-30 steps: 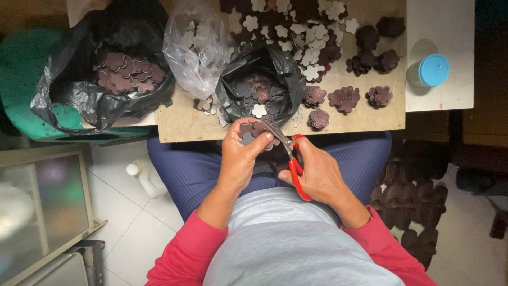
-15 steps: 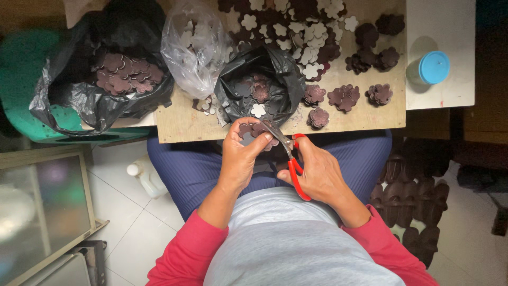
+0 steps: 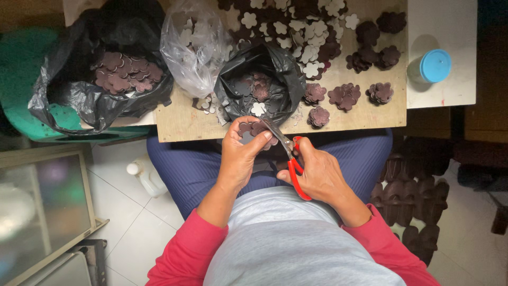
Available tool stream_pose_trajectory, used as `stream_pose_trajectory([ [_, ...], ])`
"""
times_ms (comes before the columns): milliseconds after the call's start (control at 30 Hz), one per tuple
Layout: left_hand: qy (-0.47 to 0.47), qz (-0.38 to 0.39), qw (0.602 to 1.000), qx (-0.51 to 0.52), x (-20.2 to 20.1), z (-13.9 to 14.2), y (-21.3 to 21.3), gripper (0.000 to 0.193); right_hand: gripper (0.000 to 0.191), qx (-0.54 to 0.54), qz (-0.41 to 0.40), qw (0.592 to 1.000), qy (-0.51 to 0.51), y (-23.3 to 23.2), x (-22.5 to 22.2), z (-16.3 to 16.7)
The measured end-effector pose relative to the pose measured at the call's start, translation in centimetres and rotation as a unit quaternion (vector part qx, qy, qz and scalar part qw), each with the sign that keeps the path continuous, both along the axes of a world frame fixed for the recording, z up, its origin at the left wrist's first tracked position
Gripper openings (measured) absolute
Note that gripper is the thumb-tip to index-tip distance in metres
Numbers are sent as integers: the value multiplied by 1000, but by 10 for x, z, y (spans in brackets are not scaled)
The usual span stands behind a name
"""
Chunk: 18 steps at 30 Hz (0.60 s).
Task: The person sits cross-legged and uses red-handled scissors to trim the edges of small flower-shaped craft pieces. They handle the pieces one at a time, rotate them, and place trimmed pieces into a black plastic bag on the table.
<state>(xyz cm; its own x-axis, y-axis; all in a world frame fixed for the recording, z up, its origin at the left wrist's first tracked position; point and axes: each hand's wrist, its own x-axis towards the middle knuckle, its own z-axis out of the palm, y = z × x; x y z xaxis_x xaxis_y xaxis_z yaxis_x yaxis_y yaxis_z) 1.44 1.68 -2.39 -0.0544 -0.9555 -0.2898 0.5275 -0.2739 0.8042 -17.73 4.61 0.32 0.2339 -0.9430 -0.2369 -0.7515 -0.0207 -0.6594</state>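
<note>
We see the scissors (image 3: pixel 290 159) held just off the table's near edge, above the lap. Their long axis runs on a slant: the metal blades point up and to the left, toward the table, and the red plastic handles lie down and to the right, toward the body. The right hand (image 3: pixel 320 172) has its fingers through the handles, knuckles up, wrist bent inward. Its grip is pressed around the handles; whether the blades are open we cannot tell.

The left hand (image 3: pixel 242 156) pinches a dark brown flower-shaped piece (image 3: pixel 254 130) between thumb and fingers, palm turned down, holding it at the blade tips. The piece looks flat and matte, with rounded scalloped lobes.

On the wooden table (image 3: pixel 180 119), just beyond the hands, a small crinkled black bag (image 3: pixel 275 63) holds more such pieces. A larger black bag (image 3: pixel 63 90) sits at the left edge, a clear plastic bag (image 3: pixel 193 50) between the two. Small stacks of brown flowers (image 3: pixel 344 95) lie toward the right.
</note>
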Motion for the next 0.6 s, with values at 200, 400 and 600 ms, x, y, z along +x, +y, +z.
stream_pose_trajectory([
  [200,0,5,1000,1,1,-2,0,30,64,21,-2,999,-27,4,-9,-14],
  [400,-1,18,999,29,0,-1,1,28,54,75,-26,919,-387,10,-9,-40],
  [600,78,-1,994,75,-6,-1,9,29,38,19,-201,866,-458,2,20,-46],
])
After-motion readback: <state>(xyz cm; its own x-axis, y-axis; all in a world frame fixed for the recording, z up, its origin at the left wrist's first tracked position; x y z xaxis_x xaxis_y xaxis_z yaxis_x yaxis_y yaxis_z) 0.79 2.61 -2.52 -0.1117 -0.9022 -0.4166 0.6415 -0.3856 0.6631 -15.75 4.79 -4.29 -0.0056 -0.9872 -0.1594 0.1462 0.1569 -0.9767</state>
